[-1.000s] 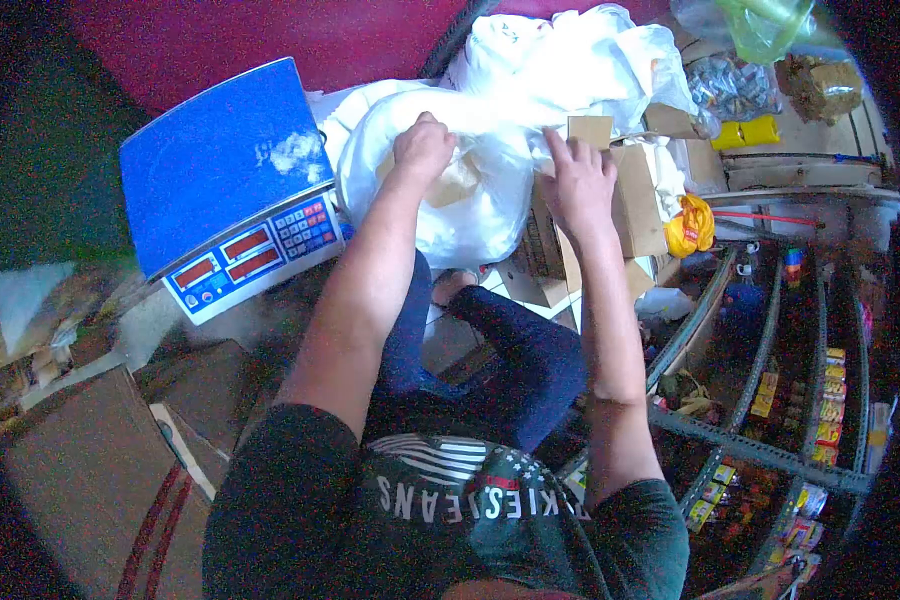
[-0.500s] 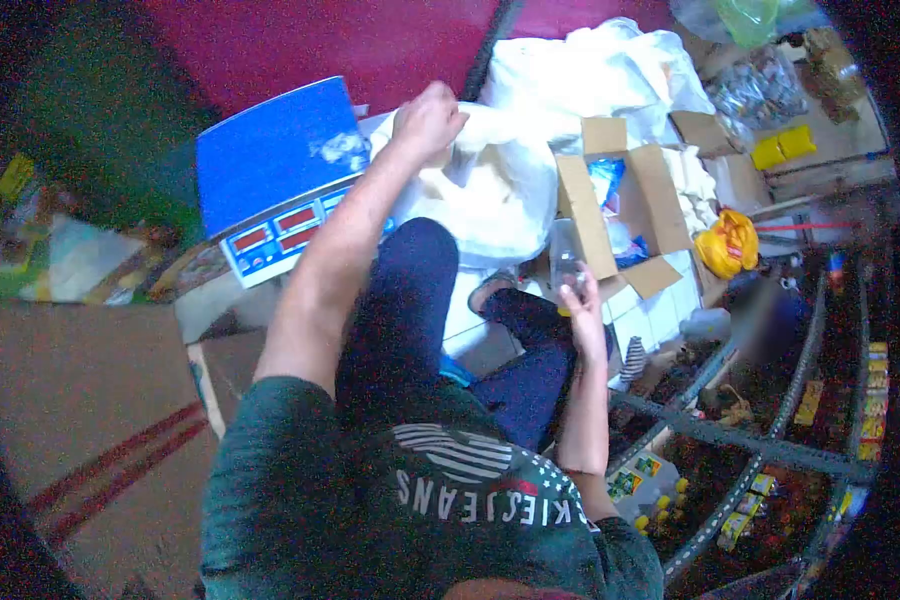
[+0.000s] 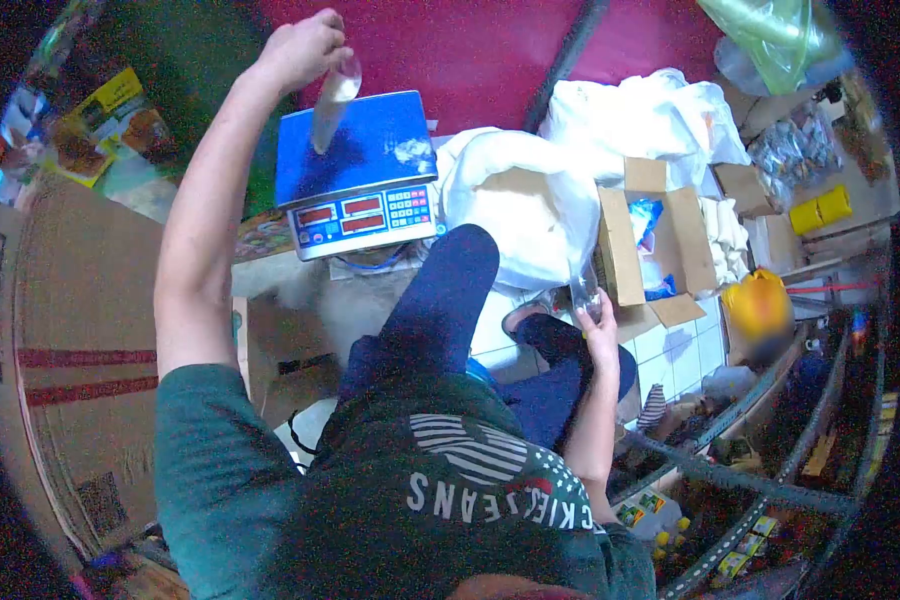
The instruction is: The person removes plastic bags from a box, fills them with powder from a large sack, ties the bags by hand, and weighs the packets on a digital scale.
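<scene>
At eleven o'clock, my left hand (image 3: pixel 302 50) pinches a plastic bag (image 3: pixel 332 108), likely keeping it upright over the scale (image 3: pixel 295 160); my right hand (image 3: pixel 601 336) pinches clear plastic (image 3: pixel 583 288) at one.

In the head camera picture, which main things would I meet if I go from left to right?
Red-striped cardboard, blue-topped scale, open white bag, open cardboard box, bright yellow pack.

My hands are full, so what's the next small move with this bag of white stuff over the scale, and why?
I'd probably lower the clear plastic bag fully onto the digital scale and ease the left hand off. The bag's lower end is over the blue platform, but the hand grips its top, so may be bearing some of the weight.
</scene>
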